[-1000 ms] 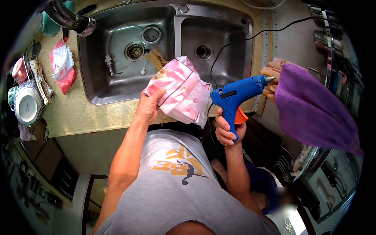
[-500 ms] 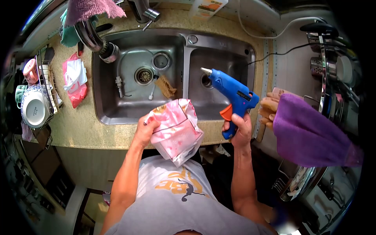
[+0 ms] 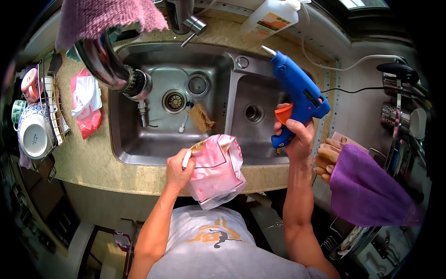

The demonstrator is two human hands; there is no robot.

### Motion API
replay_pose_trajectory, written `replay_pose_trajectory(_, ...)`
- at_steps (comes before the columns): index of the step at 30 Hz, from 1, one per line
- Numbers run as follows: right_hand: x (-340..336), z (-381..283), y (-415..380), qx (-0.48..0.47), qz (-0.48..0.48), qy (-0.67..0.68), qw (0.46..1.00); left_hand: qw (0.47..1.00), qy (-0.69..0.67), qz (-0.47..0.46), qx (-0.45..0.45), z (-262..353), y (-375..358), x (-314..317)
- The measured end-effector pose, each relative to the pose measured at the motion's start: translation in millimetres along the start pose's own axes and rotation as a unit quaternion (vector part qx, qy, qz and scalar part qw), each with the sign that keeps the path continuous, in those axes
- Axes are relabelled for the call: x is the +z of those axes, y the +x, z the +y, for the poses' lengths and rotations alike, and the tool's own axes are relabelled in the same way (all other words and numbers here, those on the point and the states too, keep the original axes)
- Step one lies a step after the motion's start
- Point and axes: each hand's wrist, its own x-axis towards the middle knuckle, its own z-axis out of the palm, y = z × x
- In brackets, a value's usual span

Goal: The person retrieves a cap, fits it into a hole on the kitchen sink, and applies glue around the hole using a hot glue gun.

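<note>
My left hand (image 3: 180, 172) grips the top corner of a pink plastic bag (image 3: 214, 167), and a small white piece sticks up beside the fingers. The bag hangs in front of the sink's near edge. My right hand (image 3: 297, 135) is wrapped around the handle of a blue glue gun (image 3: 302, 88) with an orange trigger. Its pale nozzle points up and left, over the right basin. A thin black cord (image 3: 353, 88) runs off to the right behind the gun.
Below lies a double steel sink (image 3: 181, 158) with a brown sponge (image 3: 200, 118) in its left basin. A faucet (image 3: 111, 69) draped with a pink cloth (image 3: 109, 21) rises at upper left. A dish rack (image 3: 55, 109) stands left; a purple towel (image 3: 369, 186) and rubber gloves (image 3: 332, 156) hang right.
The glue gun has moved up and to the right with my right hand. The bag has shifted slightly right and down. The whole view has tilted a little, so the sink sits lower.
</note>
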Motion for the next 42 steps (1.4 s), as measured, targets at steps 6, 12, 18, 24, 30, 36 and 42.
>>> replay_pose_trajectory(6, 8, -23, -32, -0.041, 0.032, 0.047, 0.998, 0.989, -0.119, -0.077, -0.043, 29, 33, -5)
replay_pose_trajectory(12, 1, -49, -97, -0.031, 0.000, 0.100, 0.995, 0.908, -0.394, -0.084, -0.116, 48, 60, 46)
replay_pose_trajectory(18, -17, -15, -117, 0.078, 0.021, -0.019, 0.997, 0.777, -0.608, -0.131, -0.103, 99, 68, 64)
replay_pose_trajectory(24, -15, 21, -121, 0.090, 0.051, -0.011, 0.995, 0.791, -0.596, -0.121, -0.066, 94, 56, 62)
replay_pose_trajectory(30, -9, 31, -132, 0.101, 0.066, -0.035, 0.992, 0.827, -0.551, -0.107, -0.032, 96, 48, 57)
replay_pose_trajectory(36, -19, 36, -135, 0.116, 0.057, -0.069, 0.989, 0.888, -0.453, -0.069, 0.031, 82, 49, 60)
replay_pose_trajectory(42, -13, 34, -136, 0.113, 0.066, -0.074, 0.989, 0.864, -0.502, -0.037, -0.021, 80, 43, 60)
